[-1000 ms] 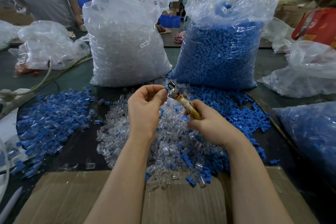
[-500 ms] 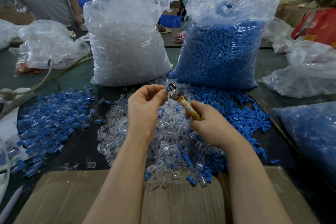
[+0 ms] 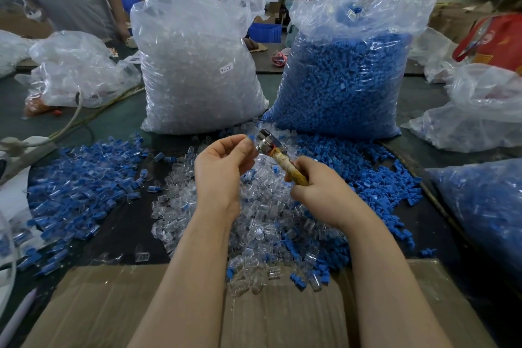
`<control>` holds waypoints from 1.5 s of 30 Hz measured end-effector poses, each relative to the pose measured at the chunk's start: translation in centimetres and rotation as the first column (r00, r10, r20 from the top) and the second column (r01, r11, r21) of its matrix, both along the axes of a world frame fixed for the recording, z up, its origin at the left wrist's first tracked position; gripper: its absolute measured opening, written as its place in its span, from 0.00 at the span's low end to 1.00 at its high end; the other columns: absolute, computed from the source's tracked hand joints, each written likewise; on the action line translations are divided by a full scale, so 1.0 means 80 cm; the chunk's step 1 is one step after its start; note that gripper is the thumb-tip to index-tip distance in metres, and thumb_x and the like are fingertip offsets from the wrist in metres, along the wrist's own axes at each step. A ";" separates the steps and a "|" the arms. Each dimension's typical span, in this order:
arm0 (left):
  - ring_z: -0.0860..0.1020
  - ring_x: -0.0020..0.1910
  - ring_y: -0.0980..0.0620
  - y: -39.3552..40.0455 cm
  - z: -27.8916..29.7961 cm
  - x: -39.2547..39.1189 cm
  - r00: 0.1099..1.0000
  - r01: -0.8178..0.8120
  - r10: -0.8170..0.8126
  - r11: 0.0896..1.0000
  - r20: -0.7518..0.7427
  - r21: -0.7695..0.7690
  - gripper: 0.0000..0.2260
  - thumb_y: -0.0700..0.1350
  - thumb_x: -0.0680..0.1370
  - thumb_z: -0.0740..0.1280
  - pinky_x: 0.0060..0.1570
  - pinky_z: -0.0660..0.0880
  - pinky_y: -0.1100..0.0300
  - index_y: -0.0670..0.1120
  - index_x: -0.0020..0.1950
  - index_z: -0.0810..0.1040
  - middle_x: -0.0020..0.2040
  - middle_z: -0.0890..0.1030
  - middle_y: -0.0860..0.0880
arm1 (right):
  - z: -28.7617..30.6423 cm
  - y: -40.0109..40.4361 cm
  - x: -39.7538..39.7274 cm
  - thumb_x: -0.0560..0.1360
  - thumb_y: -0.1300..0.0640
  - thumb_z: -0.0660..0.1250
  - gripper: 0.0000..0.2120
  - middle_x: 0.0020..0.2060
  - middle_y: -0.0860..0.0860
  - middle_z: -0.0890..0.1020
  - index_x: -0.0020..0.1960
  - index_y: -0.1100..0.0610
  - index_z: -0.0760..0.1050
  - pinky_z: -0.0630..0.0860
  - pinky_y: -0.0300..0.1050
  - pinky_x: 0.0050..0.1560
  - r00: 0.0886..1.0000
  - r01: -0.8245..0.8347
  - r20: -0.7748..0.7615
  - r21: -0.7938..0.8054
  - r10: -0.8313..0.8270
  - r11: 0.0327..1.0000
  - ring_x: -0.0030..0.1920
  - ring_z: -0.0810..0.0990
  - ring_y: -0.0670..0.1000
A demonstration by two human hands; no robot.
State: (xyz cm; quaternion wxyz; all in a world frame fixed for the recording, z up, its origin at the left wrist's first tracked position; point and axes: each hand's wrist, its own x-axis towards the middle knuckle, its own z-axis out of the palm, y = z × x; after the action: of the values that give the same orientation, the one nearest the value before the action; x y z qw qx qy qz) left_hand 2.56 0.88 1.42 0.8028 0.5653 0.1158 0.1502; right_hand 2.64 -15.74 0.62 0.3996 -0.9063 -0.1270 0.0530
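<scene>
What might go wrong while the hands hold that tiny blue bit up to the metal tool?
1. The metal end of the tool, held by the right hand, sits very close to the left hand. A slip might nick or pinch a finger.
2. The blue piece is tiny and only pinched. It might pop out and get lost in the pile of loose pieces below.

The clear bag (image 3: 197, 65) and the blue bag (image 3: 347, 79) wall off the far side, with barely a gap between them. The left hand (image 3: 223, 167) and right hand (image 3: 319, 189) have open air above the clear pile (image 3: 262, 223). A bare table strip (image 3: 121, 223) separates it from the blue heap (image 3: 79, 178).
</scene>
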 end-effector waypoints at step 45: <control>0.80 0.53 0.51 0.007 -0.018 -0.004 0.939 0.339 0.017 0.108 -0.343 0.934 0.10 0.50 0.75 0.72 0.56 0.78 0.51 0.53 0.56 0.83 0.54 0.83 0.53 | -0.023 -0.016 0.009 0.74 0.58 0.66 0.11 0.34 0.50 0.71 0.54 0.55 0.68 0.59 0.43 0.26 0.786 0.618 0.169 -0.222 -0.595 0.754 0.31 0.68 0.49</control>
State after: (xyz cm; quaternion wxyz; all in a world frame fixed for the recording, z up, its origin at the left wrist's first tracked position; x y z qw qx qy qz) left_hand 2.28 1.46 0.01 0.2162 0.9756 0.0322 0.0214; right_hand 3.34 -17.03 -1.26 0.2641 -0.9448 0.1644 -0.1028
